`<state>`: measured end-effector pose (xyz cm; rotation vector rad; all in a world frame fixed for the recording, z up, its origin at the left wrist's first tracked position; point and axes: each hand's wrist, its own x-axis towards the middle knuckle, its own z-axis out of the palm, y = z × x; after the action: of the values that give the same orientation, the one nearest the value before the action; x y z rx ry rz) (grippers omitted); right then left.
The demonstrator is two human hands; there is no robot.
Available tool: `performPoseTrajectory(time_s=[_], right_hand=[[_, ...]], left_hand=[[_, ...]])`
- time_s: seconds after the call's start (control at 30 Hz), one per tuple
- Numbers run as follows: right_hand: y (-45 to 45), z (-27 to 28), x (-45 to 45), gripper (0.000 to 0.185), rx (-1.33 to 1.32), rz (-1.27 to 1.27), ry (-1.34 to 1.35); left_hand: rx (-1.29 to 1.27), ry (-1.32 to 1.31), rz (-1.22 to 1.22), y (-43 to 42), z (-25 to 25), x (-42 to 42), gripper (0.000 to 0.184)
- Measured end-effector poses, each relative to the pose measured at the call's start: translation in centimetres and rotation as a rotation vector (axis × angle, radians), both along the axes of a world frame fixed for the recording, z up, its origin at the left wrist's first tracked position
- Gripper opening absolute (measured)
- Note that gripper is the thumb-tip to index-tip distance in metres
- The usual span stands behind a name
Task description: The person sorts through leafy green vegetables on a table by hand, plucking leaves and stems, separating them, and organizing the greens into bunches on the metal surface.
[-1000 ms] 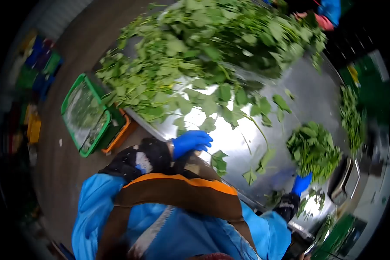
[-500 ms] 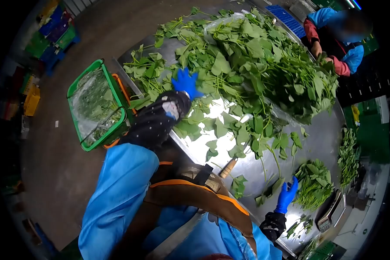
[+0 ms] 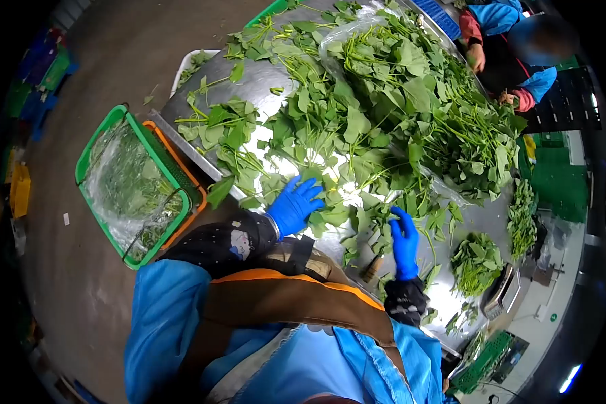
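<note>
Blue glossy sleeves (image 3: 165,316) and a brown, orange-edged cloth band (image 3: 269,306) fill the near edge, both cut off below; beyond them, the left hand (image 3: 295,207), in a blue glove, is open, its fingers spread at the leaves by the table's near edge; whether the fingertips press on them I cannot tell. The right hand (image 3: 405,244), gloved alike, is held upright with its fingers loosely parted and partly bent, leaves just beside it; its palm is hard to make out. Between the hands, nearer the body, lies a tool with a tan wooden handle (image 3: 372,269), its far end lost among foliage.

Loose green leafy stems (image 3: 316,135) lie across the shiny steel table (image 3: 481,217), just beyond both hands; their leaves are broad, pointed and mid-green, their stems thin and pale, pointing many ways, some washed out by glare. To the right stands a compact leafy bunch (image 3: 477,264), stems gathered towards the near side; to the left, a green plastic basket (image 3: 156,158) holds greens blurred by clear film.

Farther off, a dense green heap (image 3: 431,101) lies with crumpled clear plastic (image 3: 343,44), partly buried; at its far side, another person's hand (image 3: 476,57) shows, its fingers partly hidden.
</note>
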<state>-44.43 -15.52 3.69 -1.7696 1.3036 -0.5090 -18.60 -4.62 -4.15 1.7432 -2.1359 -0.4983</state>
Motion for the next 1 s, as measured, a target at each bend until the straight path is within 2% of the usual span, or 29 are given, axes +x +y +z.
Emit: performPoseTrajectory(time_s=[0.07,0.1,0.13,0.17,0.2,0.23,0.27,0.3,0.33,0.4,0.43,0.47,0.5,0.53,0.6,0.63,0.67,0.73,0.77,0.8,0.87,0.9,0.93,0.97,1.0], right_hand=[[0.1,-0.9,6.3,0.022,0.0,0.091,-0.049],[-0.2,-2.1,9.0,0.019,0.009,0.107,0.024],[-0.2,-3.1,12.1,0.019,0.001,0.038,-0.002],[-0.8,-5.6,14.4,0.028,0.012,-0.027,0.05],[-1.2,-5.5,17.3,0.036,0.049,-0.069,0.171],[-1.8,-5.9,19.4,0.038,-0.04,0.031,0.407],[-2.3,-7.8,20.8,0.037,-0.047,0.067,0.501],[-2.6,-8.2,21.6,0.033,-0.068,0.086,0.479],[-2.9,-8.4,22.1,0.03,-0.092,0.11,0.456],[-3.2,-5.5,22.2,0.018,0.237,0.061,-0.298],[-2.9,-1.5,22.5,0.009,0.259,-0.018,-0.356],[-3.5,-0.6,21.6,0.008,0.125,-0.063,-0.251],[-3.9,0.6,20.7,0.01,0.075,-0.084,-0.392],[-3.8,2.2,20.1,0.01,0.036,-0.146,-0.467],[-3.9,3.9,18.5,0.01,0.099,-0.17,-0.604],[-3.5,4.4,17.7,0.01,0.147,-0.113,-0.585],[-3.3,4.7,17.1,0.011,0.196,-0.062,-0.567],[-4.0,1.8,15.4,0.018,0.222,0.1,-0.3],[-3.9,-1.5,14.1,0.02,0.188,0.094,-0.124],[-3.8,-3.7,13.5,0.022,0.145,0.086,0.047],[-1.2,-4.0,13.2,0.025,-0.148,0.148,0.535],[0.4,-4.2,12.4,0.027,-0.048,0.06,0.348],[1.1,-4.2,12.0,0.029,0.032,-0.019,0.157],[1.4,-4.9,10.5,0.033,0.082,-0.054,0.017],[1.8,-5.4,9.0,0.029,-0.015,-0.117,-0.042]], left_hand=[[-0.062,-0.005,-0.03,0.2,-0.6,2.2,0.037],[-0.092,-0.001,-0.059,0.4,-1.6,3.4,0.035],[-0.122,0.003,-0.089,0.6,-2.3,4.5,0.033],[-0.165,0.108,-0.091,0.6,-2.0,5.6,0.027],[-0.148,0.125,-0.125,0.6,-2.0,6.6,0.027],[-0.132,0.142,-0.157,0.6,-2.1,7.4,0.027],[-0.116,0.159,-0.189,0.5,-2.1,8.1,0.028],[-0.021,0.125,-0.234,0.1,-1.5,8.8,0.028],[-0.078,0.349,-0.065,-0.4,-2.3,9.7,0.024],[-0.182,0.798,0.292,-1.0,-4.5,12.0,0.018],[0.073,0.985,0.566,-1.7,-2.1,13.8,0.019],[0.17,1.295,0.611,-2.2,-1.0,16.2,0.02],[0.252,1.602,0.69,-2.8,0.1,18.5,0.021],[0.129,2.033,0.493,-3.1,0.0,20.5,0.024],[0.096,2.291,0.547,-3.1,2.8,21.8,0.027],[0.053,2.239,0.357,-3.1,1.6,23.0,0.028],[0.068,2.246,0.404,-3.2,0.8,23.4,0.027],[0.072,1.693,0.698,-4.6,1.2,24.6,0.025],[0.016,1.599,0.787,-4.7,3.0,23.5,0.028],[-0.014,1.171,0.882,-5.3,-1.4,24.7,0.036],[-0.094,0.837,0.71,-5.3,-0.7,22.5,0.043],[-0.154,0.55,0.672,-4.5,1.9,20.4,0.055],[-0.118,0.646,0.567,-4.0,3.0,18.8,0.073],[-0.236,0.351,0.58,-3.3,2.0,16.4,0.089],[-0.083,0.351,0.449,-2.8,3.3,14.5,0.095]])
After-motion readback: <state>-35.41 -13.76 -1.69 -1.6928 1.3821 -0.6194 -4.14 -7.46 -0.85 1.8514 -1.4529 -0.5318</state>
